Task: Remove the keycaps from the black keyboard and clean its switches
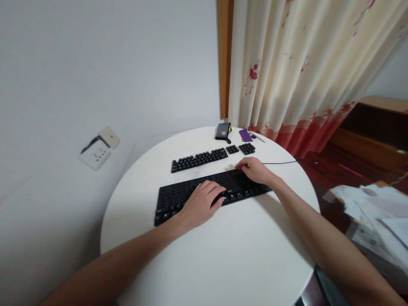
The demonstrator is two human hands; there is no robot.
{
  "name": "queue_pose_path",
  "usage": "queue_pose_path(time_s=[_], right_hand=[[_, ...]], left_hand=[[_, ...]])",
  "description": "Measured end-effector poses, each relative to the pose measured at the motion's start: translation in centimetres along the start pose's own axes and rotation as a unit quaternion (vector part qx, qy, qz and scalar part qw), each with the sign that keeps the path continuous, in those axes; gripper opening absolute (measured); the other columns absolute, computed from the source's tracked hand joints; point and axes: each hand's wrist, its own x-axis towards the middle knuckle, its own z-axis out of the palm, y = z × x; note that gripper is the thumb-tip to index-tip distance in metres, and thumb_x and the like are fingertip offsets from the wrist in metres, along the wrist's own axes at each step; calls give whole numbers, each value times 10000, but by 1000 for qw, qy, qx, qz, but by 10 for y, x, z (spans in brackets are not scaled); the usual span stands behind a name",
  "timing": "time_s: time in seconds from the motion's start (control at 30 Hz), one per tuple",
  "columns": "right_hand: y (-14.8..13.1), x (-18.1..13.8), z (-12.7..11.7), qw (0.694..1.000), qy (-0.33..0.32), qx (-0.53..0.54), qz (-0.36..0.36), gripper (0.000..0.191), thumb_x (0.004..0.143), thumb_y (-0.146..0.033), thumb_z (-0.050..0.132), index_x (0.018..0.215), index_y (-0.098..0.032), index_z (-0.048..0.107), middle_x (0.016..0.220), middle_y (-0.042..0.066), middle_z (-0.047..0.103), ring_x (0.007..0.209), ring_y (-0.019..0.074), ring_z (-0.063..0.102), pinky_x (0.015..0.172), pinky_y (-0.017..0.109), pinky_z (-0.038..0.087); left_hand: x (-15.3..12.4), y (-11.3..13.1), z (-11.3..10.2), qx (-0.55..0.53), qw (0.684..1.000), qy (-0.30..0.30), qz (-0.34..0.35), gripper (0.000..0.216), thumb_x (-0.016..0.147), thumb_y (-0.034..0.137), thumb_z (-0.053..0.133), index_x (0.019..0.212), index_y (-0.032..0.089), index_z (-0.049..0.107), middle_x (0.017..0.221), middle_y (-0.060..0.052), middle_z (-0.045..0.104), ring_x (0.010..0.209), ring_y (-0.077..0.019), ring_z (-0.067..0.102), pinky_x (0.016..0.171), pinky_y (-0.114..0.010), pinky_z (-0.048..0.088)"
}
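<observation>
A black keyboard (178,193) lies across the white round table, most of its keycaps off and bare key posts showing; black keys line its front row. My left hand (204,202) rests over the middle of its front part, palm down, fingers stretched out and thumb apart from the index finger. At the keyboard's back edge, right of the middle, my right hand (255,170) has its fingers bent and together, tips against that edge. Behind the keyboard, loose black keycaps are laid out in a long block (200,159) and two smaller blocks, a middle one (232,149) and a right one (247,148).
On the table's far side are a dark grey pouch (222,131), a purple packet (245,135) and a pale stick-like thing (258,136). A black cable (280,162) runs to the right edge. Wall sockets (95,154) are left; a curtain (287,76) hangs behind; papers (372,208) lie right.
</observation>
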Motion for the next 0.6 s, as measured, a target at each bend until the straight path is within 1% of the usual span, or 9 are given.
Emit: queue_pose_path(time_s=[0.1, 0.13, 0.2, 0.3, 0.37, 0.53, 0.6], right_hand=[[16, 6, 3, 990, 106, -31, 87, 372, 857, -111, 449, 1150, -138, 678, 1049, 89, 721, 939, 196, 641, 881, 279, 458], [23, 8, 3, 984, 133, -40, 112, 395, 879, -130, 435, 1218, -125, 637, 1078, 104, 713, 951, 204, 640, 891, 289, 455], [36, 12, 3, 972, 164, -70, 151, 421, 919, -173, 402, 1297, -102, 575, 1146, 138, 685, 995, 226, 629, 923, 313, 445], [53, 17, 1, 961, 166, -121, 184, 411, 947, -221, 387, 1283, -98, 590, 1232, 177, 635, 1102, 278, 579, 991, 372, 404], [62, 20, -2, 959, 161, -136, 191, 404, 944, -215, 393, 1268, -107, 608, 1250, 182, 621, 1138, 301, 554, 1014, 403, 384], [73, 30, -18, 959, 155, -149, 188, 424, 916, -127, 360, 1221, -95, 654, 1232, 181, 633, 1137, 286, 568, 1025, 379, 384], [77, 35, -25, 961, 147, -151, 178, 420, 905, -113, 373, 1190, -101, 682, 1207, 177, 645, 1127, 277, 580, 1024, 363, 386]], left_hand=[[1, 0, 0, -4, 1000, 1, 1, 213, 958, 257, 508, 1130, 203, 622, 1119, -59, 624, 1065, -217, 533, 940, -403, 444], [1, 0, 0, -3, 1000, 3, 3, 203, 956, 248, 510, 1113, 203, 630, 1112, -57, 625, 1060, -215, 535, 935, -400, 446], [1, 0, 0, 1, 1000, 6, 9, 190, 952, 235, 512, 1083, 203, 645, 1104, -57, 626, 1053, -213, 538, 930, -398, 448], [1, 1, 0, 6, 1000, 10, 18, 180, 950, 233, 514, 1049, 204, 661, 1094, -59, 630, 1041, -213, 543, 920, -400, 453], [1, 1, -1, 5, 1000, 11, 19, 179, 949, 235, 514, 1036, 203, 667, 1089, -59, 633, 1035, -214, 546, 916, -403, 456], [2, -2, -6, -25, 999, 27, 7, 184, 945, 211, 512, 1041, 206, 669, 1075, -52, 644, 1037, -205, 554, 942, -400, 456], [4, -4, -9, -37, 999, 37, -1, 187, 939, 195, 512, 1038, 203, 670, 1056, -52, 651, 1021, -198, 563, 948, -395, 461]])
